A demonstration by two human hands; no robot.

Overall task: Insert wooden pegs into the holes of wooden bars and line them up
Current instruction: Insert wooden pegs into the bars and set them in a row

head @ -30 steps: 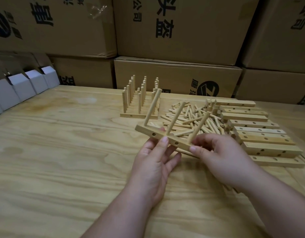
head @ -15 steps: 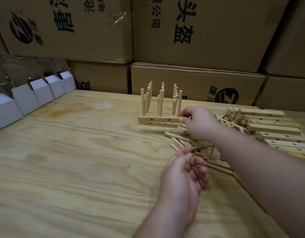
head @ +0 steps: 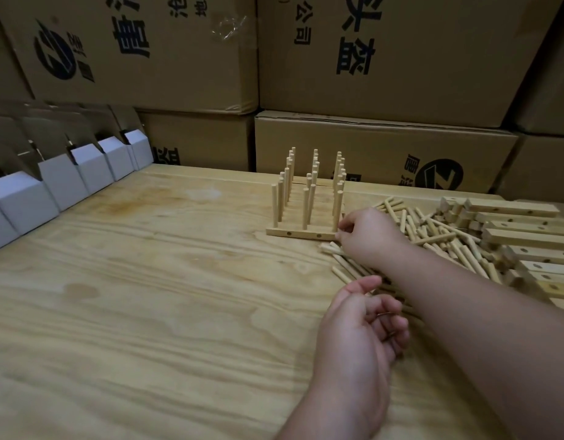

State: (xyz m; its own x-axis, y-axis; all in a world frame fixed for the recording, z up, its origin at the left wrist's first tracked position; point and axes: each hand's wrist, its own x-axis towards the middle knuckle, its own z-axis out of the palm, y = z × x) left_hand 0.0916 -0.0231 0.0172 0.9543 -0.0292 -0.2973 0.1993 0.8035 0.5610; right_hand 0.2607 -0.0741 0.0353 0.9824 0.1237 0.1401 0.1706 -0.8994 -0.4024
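Seen from above, a plywood counter (head: 147,296) is shown backed by stacked cardboard boxes (head: 385,58) printed with black characters and round logos. Just above centre of the frame, a row of pegged bars (head: 307,201) is lined up one behind another, each bar carrying three upright pegs. The right end of the front bar (head: 301,233) is touched by the right hand (head: 368,236), whose fingers (head: 345,222) are curled at the bar's end; whether the bar is actually pinched cannot be told. At centre right, a heap of loose pegs (head: 433,236) is spread on the counter, running under the right forearm. Along the right edge of the frame, empty bars (head: 528,239) with drilled holes are laid side by side. Lower centre, the left hand (head: 363,328) is held palm up over the counter, its fingers (head: 391,325) loosely curled with nothing seen in them. At upper left, a line of open white cartons (head: 61,182) with brown flaps is set along the counter's edge; what is inside them is hidden.
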